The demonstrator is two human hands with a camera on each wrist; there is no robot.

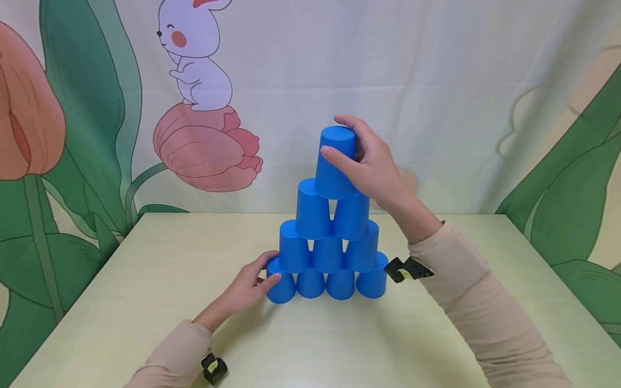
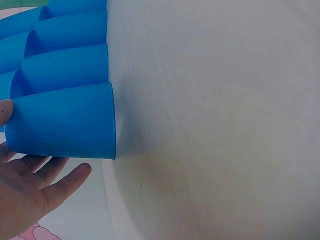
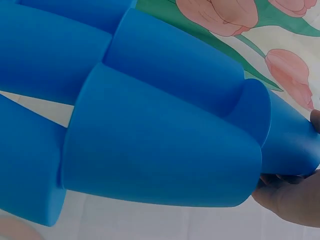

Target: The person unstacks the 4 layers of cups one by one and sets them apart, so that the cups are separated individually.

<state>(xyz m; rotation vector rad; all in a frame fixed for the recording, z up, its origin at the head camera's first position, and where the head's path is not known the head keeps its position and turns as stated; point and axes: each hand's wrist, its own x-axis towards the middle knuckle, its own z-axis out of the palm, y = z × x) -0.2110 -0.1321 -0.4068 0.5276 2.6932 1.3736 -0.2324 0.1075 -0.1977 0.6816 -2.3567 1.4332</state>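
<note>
Blue cups stand upside down in a pyramid, its rows narrowing upward to a single top cup (image 1: pixel 336 175). My right hand (image 1: pixel 375 164) holds that top cup from the right, thumb across its front and fingers behind. In the right wrist view the top cup (image 3: pixel 292 140) sits at the right edge, partly out of frame, its rim against the cups beneath. Low on the left, my left hand (image 1: pixel 248 288) grips the bottom row's leftmost cup (image 1: pixel 281 291) near its upper end. The left wrist view shows thumb and fingers on either side of this cup (image 2: pixel 65 122), some fingers partly hidden behind it.
The pyramid stands on a pale wooden table (image 1: pixel 310 345). Behind it hangs a light curtain (image 1: pixel 301 81) printed with a rabbit, tulips and green leaves. A black strap device (image 1: pixel 407 269) on my right wrist overlaps the lower right of the pyramid in the head view.
</note>
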